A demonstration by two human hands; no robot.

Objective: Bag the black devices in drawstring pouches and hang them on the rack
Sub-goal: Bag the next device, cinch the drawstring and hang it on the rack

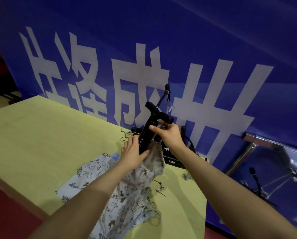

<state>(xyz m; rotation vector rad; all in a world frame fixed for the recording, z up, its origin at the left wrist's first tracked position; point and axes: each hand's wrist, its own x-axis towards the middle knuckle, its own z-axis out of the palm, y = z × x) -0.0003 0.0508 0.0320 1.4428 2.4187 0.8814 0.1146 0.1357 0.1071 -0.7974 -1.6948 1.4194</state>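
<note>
device going into pouch, both hands on it

nearest: spare printed pouches [85,176] lie flat on the yellow-green table [32,135], cords [149,209] trailing off the near ones, prob. stock for the next devices. small metal clips [159,188] sit just right of them.

mid: left hand [133,153] pinches the mouth of the pouch being filled [154,163], thumb and fingers clamped on the cloth rim and against the device side, so the opening stays wide. right hand [168,135] grips the black device [146,135] w/ fingers closed round its upper body, thumb across the front. device stands tilted, lower end just inside the pouch mouth, top bar well clear above. looks like it's held steep so it slides down rather than snagging the cloth. judged: bagging about half done for this one, cord not yet drawn.

far: more black devices [173,159] lie on the table behind the hands, near the blue banner [213,40], seemingly waiting their turn. wire hooks [125,136] sit just left of them. a thin black stand w/ hangers [167,94] rises behind, prob. the rack; can't tell if anything hangs on it yet.
</note>
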